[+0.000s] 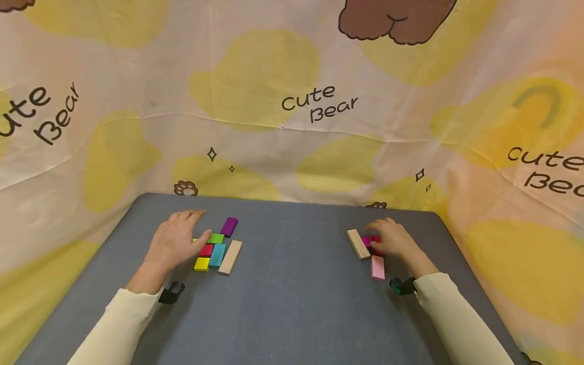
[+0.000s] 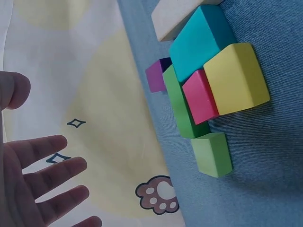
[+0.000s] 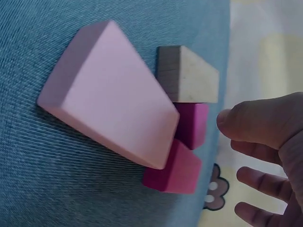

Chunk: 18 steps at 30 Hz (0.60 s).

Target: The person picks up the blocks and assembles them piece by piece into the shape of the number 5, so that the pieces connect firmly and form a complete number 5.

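Note:
My left hand [image 1: 173, 239] hovers with spread fingers beside the left group of blocks, holding nothing. That group has a purple block [image 1: 229, 227], a green block [image 1: 217, 238], a red-pink block [image 2: 200, 97], a blue block [image 1: 217, 256], a yellow block [image 1: 202, 264], a plain wooden block [image 1: 230, 257] and a light green block [image 2: 211, 154]. Over the right group is my right hand [image 1: 396, 239], fingers loosely bent and apart from the blocks. Its thumb is nearest a magenta block [image 3: 191, 124]; around it are a plain wooden block [image 1: 358, 244], a dark pink block [image 3: 174, 170] and a light pink block [image 1: 377, 267].
A grey-blue table [image 1: 292, 304] lies under both groups, with a wide bare stretch between them. Patterned cloth [image 1: 255, 167] hangs behind the table and along its sides. Small dark devices [image 1: 172, 292] sit at both wrists.

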### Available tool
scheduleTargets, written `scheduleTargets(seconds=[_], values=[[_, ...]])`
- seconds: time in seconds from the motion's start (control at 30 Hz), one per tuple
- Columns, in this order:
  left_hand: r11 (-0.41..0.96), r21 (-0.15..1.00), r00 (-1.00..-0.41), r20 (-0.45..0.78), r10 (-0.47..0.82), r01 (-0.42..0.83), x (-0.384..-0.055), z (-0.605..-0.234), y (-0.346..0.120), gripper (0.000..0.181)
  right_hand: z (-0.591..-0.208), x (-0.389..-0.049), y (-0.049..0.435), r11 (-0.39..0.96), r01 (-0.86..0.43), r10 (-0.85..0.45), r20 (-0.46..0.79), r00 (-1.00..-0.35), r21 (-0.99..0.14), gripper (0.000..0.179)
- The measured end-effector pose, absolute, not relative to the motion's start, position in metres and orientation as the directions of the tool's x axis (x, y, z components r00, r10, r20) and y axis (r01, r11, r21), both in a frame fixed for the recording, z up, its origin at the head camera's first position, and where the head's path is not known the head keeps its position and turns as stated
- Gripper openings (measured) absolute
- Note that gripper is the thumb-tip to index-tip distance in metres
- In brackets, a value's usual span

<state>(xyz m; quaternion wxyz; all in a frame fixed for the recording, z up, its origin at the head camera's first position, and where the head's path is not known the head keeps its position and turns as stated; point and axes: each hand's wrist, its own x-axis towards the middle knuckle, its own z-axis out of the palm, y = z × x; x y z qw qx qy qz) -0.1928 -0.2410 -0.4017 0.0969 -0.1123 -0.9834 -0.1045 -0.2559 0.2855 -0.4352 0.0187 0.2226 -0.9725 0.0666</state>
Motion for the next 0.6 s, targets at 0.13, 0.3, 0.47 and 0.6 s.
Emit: scheduleTargets(seconds=[0.13,0.3,0.47,0.6], values=[[0.952,0.195,-0.959,0.208,0.194,0.235,-0.193,-0.406,-0.241,0.057,-0.443,-0.259,0.288,0.887,-0.440,-0.435,0.065,-0.898,-0.138,0.033],[0.948,0.216,-0.959,0.208,0.190,0.235,-0.193,-0.411,-0.240,0.057,-0.450,-0.260,0.291,0.881,-0.452,-0.445,0.081,-0.892,-0.141,0.031],[0.942,0.238,-0.958,0.219,0.187,0.238,-0.190,-0.418,-0.234,0.056,-0.456,-0.261,0.291,0.876,-0.461,-0.452,0.094,-0.887,-0.141,0.029],[0.935,0.259,-0.957,0.221,0.187,0.243,-0.188,-0.426,-0.229,0.055,-0.459,-0.262,0.291,0.872,-0.468,-0.457,0.103,-0.883,-0.143,0.028]])
